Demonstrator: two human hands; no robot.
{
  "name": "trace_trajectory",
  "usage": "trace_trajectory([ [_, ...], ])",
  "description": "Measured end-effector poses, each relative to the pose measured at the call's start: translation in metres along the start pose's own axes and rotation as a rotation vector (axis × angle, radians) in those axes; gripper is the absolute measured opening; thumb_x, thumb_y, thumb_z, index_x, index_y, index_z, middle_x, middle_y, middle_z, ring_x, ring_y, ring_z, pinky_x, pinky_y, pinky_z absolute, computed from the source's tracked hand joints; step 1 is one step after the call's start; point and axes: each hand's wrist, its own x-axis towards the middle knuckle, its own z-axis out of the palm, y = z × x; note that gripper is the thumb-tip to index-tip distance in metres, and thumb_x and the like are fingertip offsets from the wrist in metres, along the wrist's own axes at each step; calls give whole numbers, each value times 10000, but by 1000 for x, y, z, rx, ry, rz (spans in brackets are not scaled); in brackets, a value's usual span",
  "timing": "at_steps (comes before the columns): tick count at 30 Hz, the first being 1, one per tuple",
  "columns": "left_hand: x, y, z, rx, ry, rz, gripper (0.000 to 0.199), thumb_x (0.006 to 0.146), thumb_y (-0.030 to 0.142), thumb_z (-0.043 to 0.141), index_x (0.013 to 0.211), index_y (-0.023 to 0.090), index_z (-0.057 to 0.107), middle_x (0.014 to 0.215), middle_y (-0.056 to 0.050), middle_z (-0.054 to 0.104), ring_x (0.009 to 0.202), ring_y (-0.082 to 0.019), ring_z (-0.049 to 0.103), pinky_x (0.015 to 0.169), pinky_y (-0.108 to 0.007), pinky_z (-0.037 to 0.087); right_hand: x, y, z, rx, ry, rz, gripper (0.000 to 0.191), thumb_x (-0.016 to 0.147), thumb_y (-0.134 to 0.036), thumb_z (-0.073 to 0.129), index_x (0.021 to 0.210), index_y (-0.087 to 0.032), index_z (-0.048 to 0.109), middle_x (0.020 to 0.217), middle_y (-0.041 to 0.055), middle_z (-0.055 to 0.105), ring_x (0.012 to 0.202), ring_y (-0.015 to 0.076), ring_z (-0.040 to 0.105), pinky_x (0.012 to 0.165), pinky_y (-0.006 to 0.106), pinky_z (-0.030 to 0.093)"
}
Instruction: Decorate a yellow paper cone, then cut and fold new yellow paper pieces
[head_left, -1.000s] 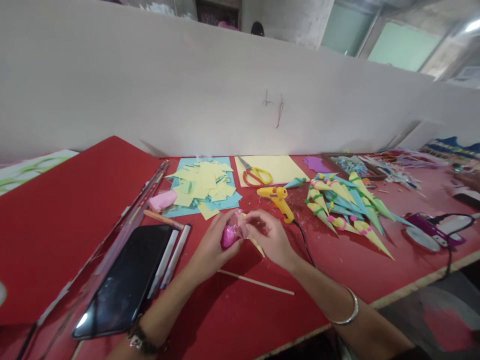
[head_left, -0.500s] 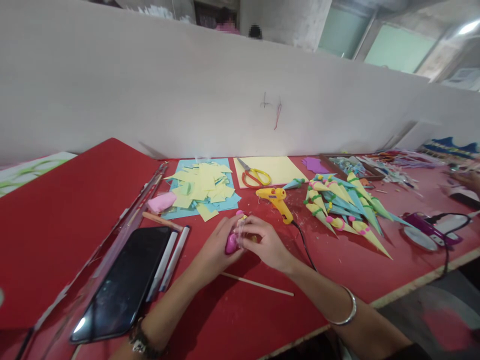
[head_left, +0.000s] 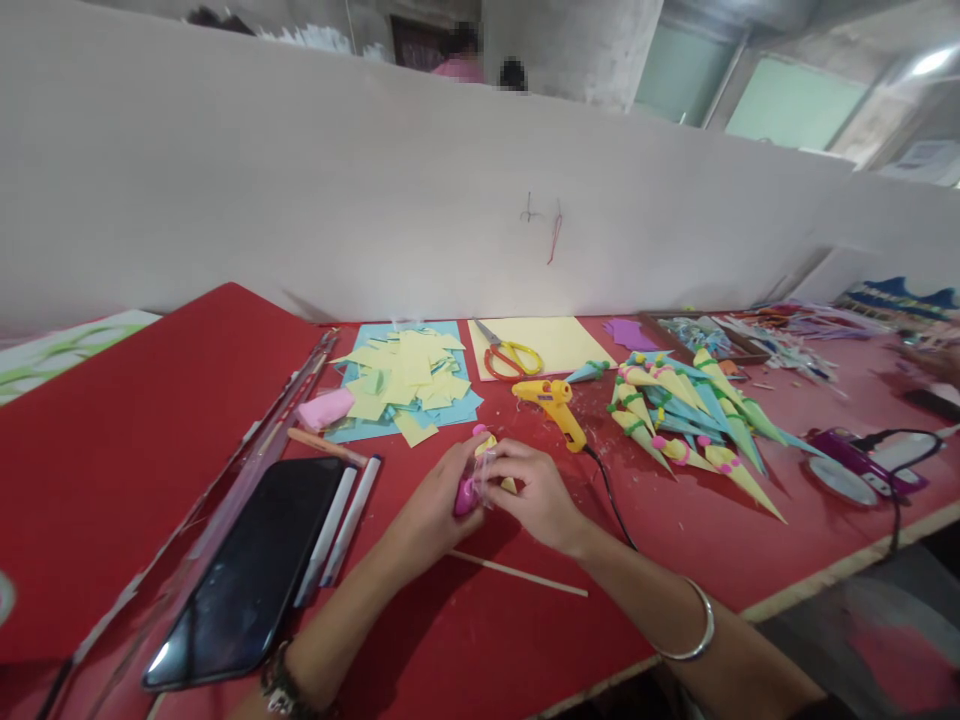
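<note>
Near the middle of the red table, my left hand [head_left: 429, 505] is wrapped round a magenta lump [head_left: 466, 496] that looks like modelling clay. Clear plastic film [head_left: 486, 476] covers part of it, and the fingers of my right hand [head_left: 538, 492] pinch that film. A small yellow paper piece with a pink ball [head_left: 486, 443] pokes up between the hands; a pale yellow tip shows below my right fingers. The rest of it is hidden. A thin stick [head_left: 525, 574] lies under my wrists.
Behind the hands are a yellow glue gun [head_left: 559, 408], scissors [head_left: 510, 358] and cut paper pieces [head_left: 409, 370]. Decorated paper cones [head_left: 686, 400] are heaped at right. A phone [head_left: 251, 570], two white pens [head_left: 351, 520] and pink clay [head_left: 326, 408] lie left. A co-worker's hand [head_left: 930, 355] shows far right.
Both hands stay together over the same spot, with the fingers shifting slightly on the plastic film. The camera view has tilted a little, so everything sits slightly lower.
</note>
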Motion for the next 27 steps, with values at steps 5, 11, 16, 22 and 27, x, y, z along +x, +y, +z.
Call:
trace_trajectory([
  [5,0,4,0,-1,11,-16,608,709,75,494,1276,203,315,1215,-107,526,1062,-205,542,897,-363,451,1,-4,1,57,54,32,123,764,-159,586,689,-211,668,780,24,610,759,155,579,708,271,459],
  [11,1,9,-7,91,54,-49,596,693,65,458,1265,185,340,1256,-94,517,1100,-192,528,923,-329,436,4,4,-3,198,205,125,83,763,-215,588,732,-202,664,777,30,617,755,156,584,686,265,469],
  [16,2,6,-11,154,115,-80,533,711,105,450,1234,180,379,1231,-82,539,1119,-206,517,937,-340,421,6,10,-7,351,238,274,200,801,-324,547,857,-204,697,798,31,636,672,129,567,633,252,468],
  [22,2,-17,-12,284,229,-210,453,752,185,473,1198,128,417,1143,-145,558,1080,-283,520,905,-459,410,7,8,-5,495,184,341,199,757,-353,599,800,-197,715,780,24,641,617,107,533,617,255,455],
  [27,4,-2,-23,382,390,-239,387,755,227,501,1141,195,484,1174,-131,482,1133,-341,417,947,-589,277,7,7,-4,466,209,417,129,657,-309,690,677,-181,681,653,2,632,603,120,549,600,249,445],
])
